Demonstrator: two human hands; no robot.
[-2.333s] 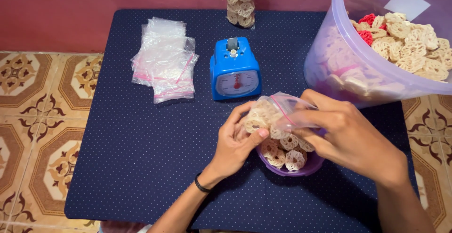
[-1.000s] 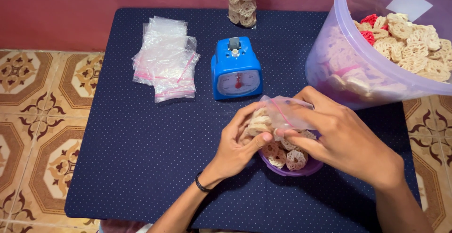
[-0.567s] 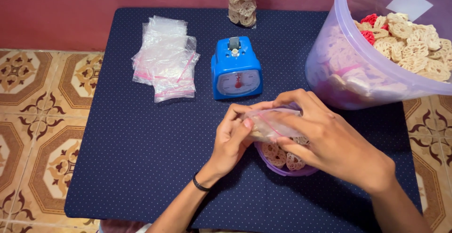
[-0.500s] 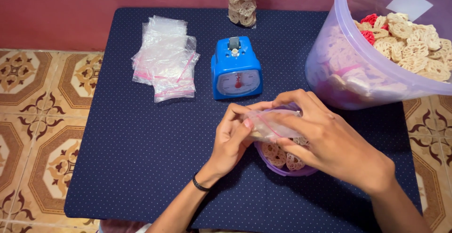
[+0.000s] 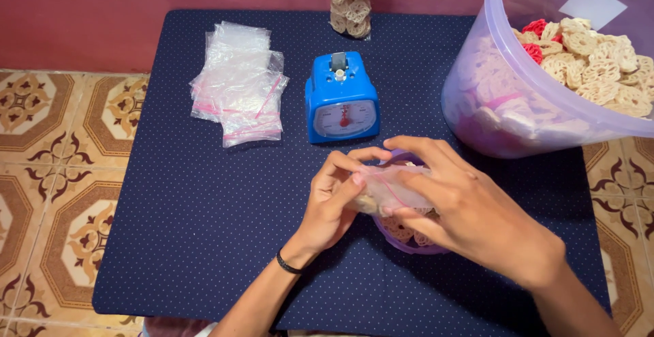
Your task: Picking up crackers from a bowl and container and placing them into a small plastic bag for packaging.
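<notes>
Both hands grip a small clear zip bag with a pink strip, filled with round lattice crackers. My left hand pinches its left end between thumb and fingers. My right hand lies over its right side, fingers along the top edge. The bag is held flat just above a small purple bowl that holds more crackers and is mostly hidden under my hands.
A blue kitchen scale stands behind my hands on the dark blue dotted table. A pile of empty zip bags lies at the left. A large clear tub of crackers is at the right, a filled bag at the back.
The bag has gone from upright and open-mouthed to lying flat between both hands, lowered over the bowl. My fingers have closed along its top edge.
</notes>
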